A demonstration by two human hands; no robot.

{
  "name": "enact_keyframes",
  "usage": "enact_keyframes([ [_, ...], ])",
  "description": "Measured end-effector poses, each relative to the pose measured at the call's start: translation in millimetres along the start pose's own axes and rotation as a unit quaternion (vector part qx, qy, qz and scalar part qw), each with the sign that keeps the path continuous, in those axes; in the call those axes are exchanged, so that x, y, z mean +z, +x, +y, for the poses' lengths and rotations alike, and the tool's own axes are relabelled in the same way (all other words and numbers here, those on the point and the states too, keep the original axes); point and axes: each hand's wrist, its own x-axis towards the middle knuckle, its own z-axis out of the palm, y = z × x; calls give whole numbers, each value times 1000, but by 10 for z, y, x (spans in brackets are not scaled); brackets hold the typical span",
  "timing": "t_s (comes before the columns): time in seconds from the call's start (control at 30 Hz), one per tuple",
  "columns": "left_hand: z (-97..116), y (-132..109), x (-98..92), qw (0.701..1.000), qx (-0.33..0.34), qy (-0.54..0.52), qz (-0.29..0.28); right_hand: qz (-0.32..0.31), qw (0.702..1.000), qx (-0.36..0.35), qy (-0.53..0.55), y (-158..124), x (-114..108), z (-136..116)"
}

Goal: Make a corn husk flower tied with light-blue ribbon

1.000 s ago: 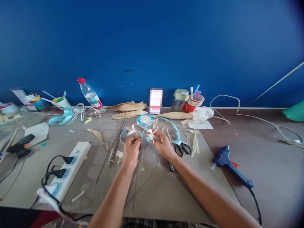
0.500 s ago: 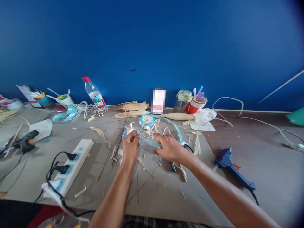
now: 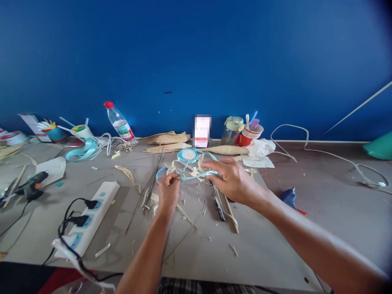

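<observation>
A light-blue ribbon stretches nearly level between my two hands above the table. Its left end is pinched by my left hand, thumb against finger. My right hand grips the other side with the fingers bent around it. Just beyond them lies a ribbon spool with a white centre, from which more of the same ribbon trails. A second roll, partly hidden, sits behind my left hand. Below my right hand are a black utility knife and a thin stick.
A white power strip with plugs is on the left, near a black glue gun. On the right rests a blue glue gun, partly covered by my arm. Bottle, phone, jar and cups line the wall. Dried husks and scraps lie about.
My right hand has moved right and away from my left, drawing the ribbon straighter between them. The knife and stick show more now. My left hand keeps its pinch in about the same place.
</observation>
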Motion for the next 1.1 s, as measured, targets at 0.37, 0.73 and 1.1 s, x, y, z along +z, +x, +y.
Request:
enact_keyframes([
  [0.37, 41, -70, 55, 997, -34, -40, -51, -58, 994, -93, -6, 272, -193, -60],
  [0.73, 24, -37, 65, 988, -71, -131, -34, -305, 945, -59, 103, -86, -223, 32],
  [1.1, 102, -88, 113, 968, -118, -207, -75, -63, 945, 217, 236, -179, 257, 102],
])
